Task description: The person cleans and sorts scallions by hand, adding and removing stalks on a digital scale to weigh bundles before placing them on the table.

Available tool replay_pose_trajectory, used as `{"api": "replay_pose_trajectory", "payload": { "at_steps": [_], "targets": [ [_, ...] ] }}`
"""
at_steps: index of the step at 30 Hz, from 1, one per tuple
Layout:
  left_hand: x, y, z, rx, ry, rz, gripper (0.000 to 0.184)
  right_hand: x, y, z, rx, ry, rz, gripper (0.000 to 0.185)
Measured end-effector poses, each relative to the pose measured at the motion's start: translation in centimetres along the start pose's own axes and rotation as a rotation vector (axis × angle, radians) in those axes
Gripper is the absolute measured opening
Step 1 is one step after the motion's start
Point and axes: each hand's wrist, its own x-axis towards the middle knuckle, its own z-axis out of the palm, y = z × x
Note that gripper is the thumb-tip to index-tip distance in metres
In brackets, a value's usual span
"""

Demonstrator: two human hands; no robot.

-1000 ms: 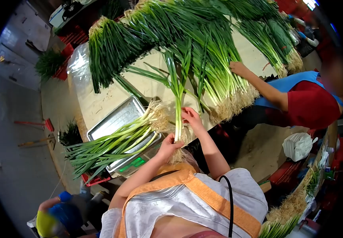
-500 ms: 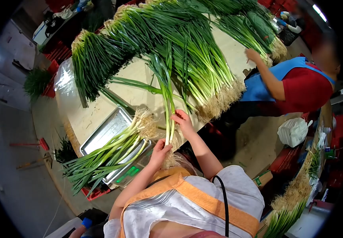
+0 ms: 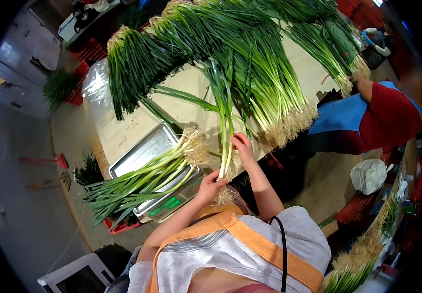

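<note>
My left hand is closed around the white lower ends of a few green onions, just above their roots. Higher up the same stalks, my right hand pinches them with its fingertips. Their long leaves stretch away from me across the table. To the left, a bunch of green onions lies over a metal tray on a scale with lit green digits. Those roots point toward my hands. Beyond my right hand lies a big pile of green onions, roots toward me.
More green onions cover the far side of the table. At the right stands a co-worker in a red shirt and blue apron. A white plastic bag and another row of rooted onions are at the lower right.
The whole view has shifted, so the table sits further right. My hands keep the same hold on the stalks. The co-worker's forearm, earlier reaching over the table, no longer shows there.
</note>
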Motion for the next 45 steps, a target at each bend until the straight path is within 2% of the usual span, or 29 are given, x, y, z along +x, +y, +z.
{"api": "replay_pose_trajectory", "payload": {
  "at_steps": [5, 8, 9, 11, 17, 21, 23, 26, 28, 30, 32, 34, 36, 38, 40, 42, 44, 45],
  "targets": [
    [0.2, -1.5, -0.1, 0.118, 0.022, 0.08, 0.03, 0.2, -1.7, 0.4, -0.82, 0.122, -0.179, 0.038],
    [0.4, -2.1, -0.3, 0.197, 0.034, 0.169, 0.031, 1.0, -0.3, -0.2, -1.03, 0.188, -0.274, 0.037],
    [0.2, -1.6, -0.1, 0.225, 0.038, 0.196, 0.03, 1.0, -0.4, -0.2, -1.041, 0.203, -0.28, 0.037],
    [-0.3, -0.5, 0.1, 0.091, 0.06, 0.115, 0.03, 1.0, -0.5, -0.2, -1.061, 0.233, -0.288, 0.039],
    [-0.2, -0.5, -0.8, 0.057, 0.209, 0.087, 0.023, 0.5, -2.0, 0.4, -1.121, 0.212, -0.547, 0.034],
    [0.1, 0.1, -0.4, 0.072, 0.289, 0.109, 0.019, -0.8, -2.4, 1.7, -1.093, -0.019, -0.745, 0.028],
    [0.8, -0.5, -1.3, 0.044, 0.308, 0.02, 0.018, -2.1, -1.9, 2.3, -1.002, -0.204, -0.882, 0.026],
    [1.1, -0.3, -1.8, -0.051, 0.347, -0.029, 0.014, -4.9, -3.7, 2.5, -0.607, -0.162, -0.605, 0.023],
    [1.0, -0.5, -1.9, -0.098, 0.365, -0.035, 0.013, -6.0, -5.9, 1.7, -0.263, -0.018, -0.377, 0.017],
    [0.9, -0.5, -1.9, -0.132, 0.339, -0.016, 0.012, -5.7, -7.2, -0.6, -0.139, 0.153, -0.359, 0.019],
    [0.6, 0.1, -1.5, -0.179, 0.318, -0.003, 0.013, -5.2, -7.4, -4.1, -0.283, 0.167, -0.39, 0.024],
    [0.5, 0.4, -1.5, -0.201, 0.272, 0.008, 0.014, -4.9, -7.0, -7.4, -0.513, 0.144, -0.228, 0.028],
    [0.6, 0.5, -1.6, -0.265, 0.223, -0.002, 0.015, -4.3, -2.8, -12.9, -1.307, 0.049, -0.18, 0.036],
    [0.9, 0.5, -1.5, -0.372, 0.17, -0.032, 0.016, -6.6, -2.2, -14.0, -1.903, -0.319, 0.22, 0.053],
    [0.3, 2.1, -0.9, -0.394, 0.095, -0.076, 0.017, -7.3, -1.4, -13.0, -1.581, -0.322, 0.12, 0.049],
    [0.2, 1.9, -0.5, -0.378, 0.06, -0.094, 0.017, -6.3, -1.7, -9.2, -1.202, -0.2, -0.001, 0.049],
    [-0.2, 2.6, 0.6, -0.4, 0.035, -0.139, 0.016, -4.6, -2.4, -5.3, -0.96, -0.156, -0.059, 0.04],
    [0.1, 2.0, 0.8, -0.391, 0.015, -0.151, 0.016, -3.3, -1.6, -3.8, -0.636, -0.177, -0.024, 0.036]
  ]
}}
